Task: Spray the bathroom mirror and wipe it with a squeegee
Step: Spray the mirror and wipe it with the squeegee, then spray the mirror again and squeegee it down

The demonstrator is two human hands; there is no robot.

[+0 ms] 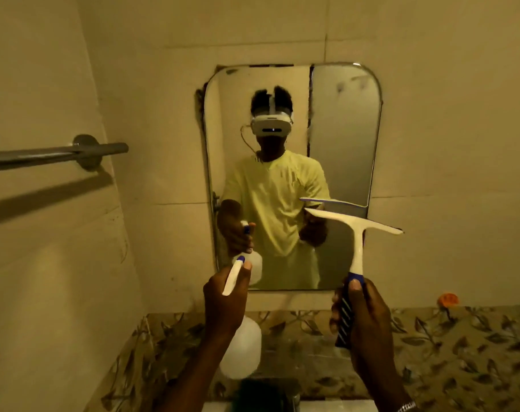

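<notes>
The rounded mirror (342, 120) hangs on the wall straight ahead, smudged near its upper right corner. My left hand (223, 304) grips a white spray bottle (242, 349) with a blue-tipped nozzle aimed at the mirror's lower left, a finger on the trigger. My right hand (364, 319) holds a white squeegee (357, 233) by its blue striped handle, blade up and tilted, just in front of the mirror's lower right part. The mirror shows a person in a yellow shirt holding both tools.
A grey metal towel bar (56, 154) juts from the left wall at head height. A band of leaf-patterned tiles (449, 346) runs below the mirror. A small orange object (448, 299) sits on the tile ledge at right. A dark tap (270, 391) is near the bottom edge.
</notes>
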